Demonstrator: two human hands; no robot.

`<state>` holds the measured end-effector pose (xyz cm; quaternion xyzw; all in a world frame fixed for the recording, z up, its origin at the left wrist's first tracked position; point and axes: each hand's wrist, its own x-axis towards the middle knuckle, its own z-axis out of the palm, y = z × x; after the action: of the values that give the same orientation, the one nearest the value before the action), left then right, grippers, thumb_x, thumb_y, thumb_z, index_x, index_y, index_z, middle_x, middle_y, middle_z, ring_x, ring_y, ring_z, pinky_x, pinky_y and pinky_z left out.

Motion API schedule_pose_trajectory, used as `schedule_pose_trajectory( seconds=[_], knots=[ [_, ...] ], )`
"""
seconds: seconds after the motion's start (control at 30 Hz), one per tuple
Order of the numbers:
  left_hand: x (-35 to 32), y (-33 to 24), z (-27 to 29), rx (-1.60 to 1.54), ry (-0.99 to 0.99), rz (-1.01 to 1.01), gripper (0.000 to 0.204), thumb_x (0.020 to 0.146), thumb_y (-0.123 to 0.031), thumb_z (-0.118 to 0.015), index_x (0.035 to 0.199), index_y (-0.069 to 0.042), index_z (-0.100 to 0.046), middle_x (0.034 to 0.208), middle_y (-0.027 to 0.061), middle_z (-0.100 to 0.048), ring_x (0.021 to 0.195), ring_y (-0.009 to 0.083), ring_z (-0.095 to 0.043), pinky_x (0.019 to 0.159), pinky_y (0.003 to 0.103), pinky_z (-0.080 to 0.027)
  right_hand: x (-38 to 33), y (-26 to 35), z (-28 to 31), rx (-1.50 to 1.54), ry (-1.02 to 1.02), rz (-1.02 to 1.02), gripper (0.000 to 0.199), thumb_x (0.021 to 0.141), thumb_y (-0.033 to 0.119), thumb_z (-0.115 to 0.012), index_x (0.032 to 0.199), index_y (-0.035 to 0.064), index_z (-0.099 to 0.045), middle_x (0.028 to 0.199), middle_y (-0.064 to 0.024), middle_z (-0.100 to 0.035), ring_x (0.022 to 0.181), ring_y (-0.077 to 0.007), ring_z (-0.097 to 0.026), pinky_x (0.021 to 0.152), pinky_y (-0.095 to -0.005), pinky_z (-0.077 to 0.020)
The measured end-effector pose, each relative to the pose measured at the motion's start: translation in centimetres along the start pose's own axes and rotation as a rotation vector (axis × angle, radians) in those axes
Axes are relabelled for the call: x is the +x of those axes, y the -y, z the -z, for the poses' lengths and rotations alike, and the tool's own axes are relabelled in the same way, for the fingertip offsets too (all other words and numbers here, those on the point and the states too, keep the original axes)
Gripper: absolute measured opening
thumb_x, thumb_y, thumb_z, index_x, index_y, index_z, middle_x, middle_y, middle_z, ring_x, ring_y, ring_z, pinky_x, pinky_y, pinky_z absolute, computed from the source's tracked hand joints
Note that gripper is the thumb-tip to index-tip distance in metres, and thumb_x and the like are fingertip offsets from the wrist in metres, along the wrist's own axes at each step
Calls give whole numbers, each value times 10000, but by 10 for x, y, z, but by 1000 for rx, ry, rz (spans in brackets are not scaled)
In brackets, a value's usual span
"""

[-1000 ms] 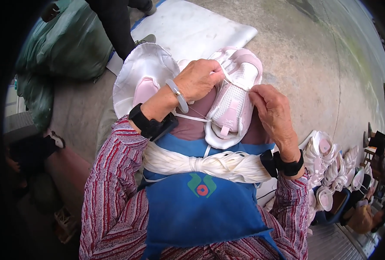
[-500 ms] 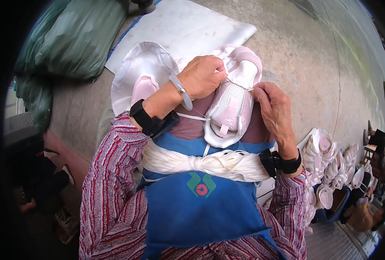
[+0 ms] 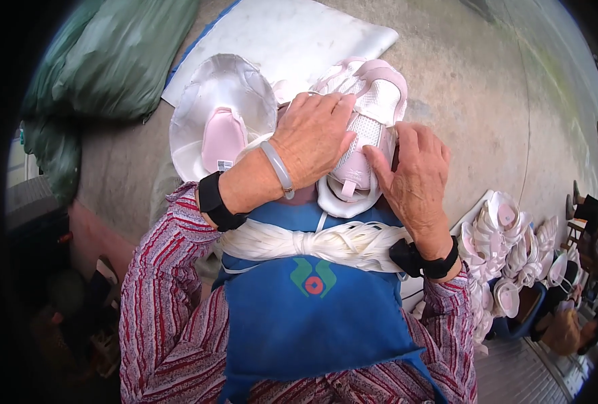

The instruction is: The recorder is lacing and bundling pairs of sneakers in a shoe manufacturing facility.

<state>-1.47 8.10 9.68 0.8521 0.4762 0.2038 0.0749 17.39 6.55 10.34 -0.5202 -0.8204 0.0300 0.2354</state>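
head view, centre frame | your left hand (image 3: 312, 138): fingers flat, loosely spread, pressing top of pink-white shoe (image 3: 363, 145) | your right hand (image 3: 416, 178): fingers open, touching shoe's right side | bundle of white laces (image 3: 326, 242) on blue apron (image 3: 312, 316), just below shoe

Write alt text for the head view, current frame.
Both bare hands rest on a pink and white shoe on the person's lap: left hand over its top, right hand against its side. A bundle of white laces lies across a blue apron; more shoes are piled at right.
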Motion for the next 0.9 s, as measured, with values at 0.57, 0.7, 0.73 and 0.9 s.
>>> schedule_pose_trajectory(
  seconds=[0.57,0.7,0.73,0.9],
  knots=[
    [-6,-6,-32,-52,-60,87,276,750,-40,-514,1010,53,-506,830,188,-596,770,339,-581,717,411,-451,-5,-5,-18,266,44,-110,232,720,-17,-527,951,-8,-551,872,-178,-535,773,-354,-572,666,-408,-476],
    [-10,-2,-28,-119,18,125,294,796,-76,-529,1055,54,-484,911,207,-585,848,349,-567,756,411,-438,-3,-2,-15,324,70,-98,270,733,-25,-523,1002,10,-527,850,-171,-547,724,-359,-587,638,-407,-488],
    [-11,-3,-28,-125,18,123,294,796,-76,-529,1055,54,-484,911,207,-585,848,349,-567,756,411,-438,-3,-3,-15,245,105,-38,277,740,-25,-521,1014,17,-517,840,-170,-553,706,-360,-594,634,-404,-494],
    [-11,-9,-22,-179,37,144,383,856,-167,-535,1144,59,-424,1003,224,-555,957,355,-525,844,418,-389,1,6,-11,8,172,-54,217,775,11,-542,984,61,-569,829,-145,-606,722,-326,-601,650,-402,-471]
  ],
)
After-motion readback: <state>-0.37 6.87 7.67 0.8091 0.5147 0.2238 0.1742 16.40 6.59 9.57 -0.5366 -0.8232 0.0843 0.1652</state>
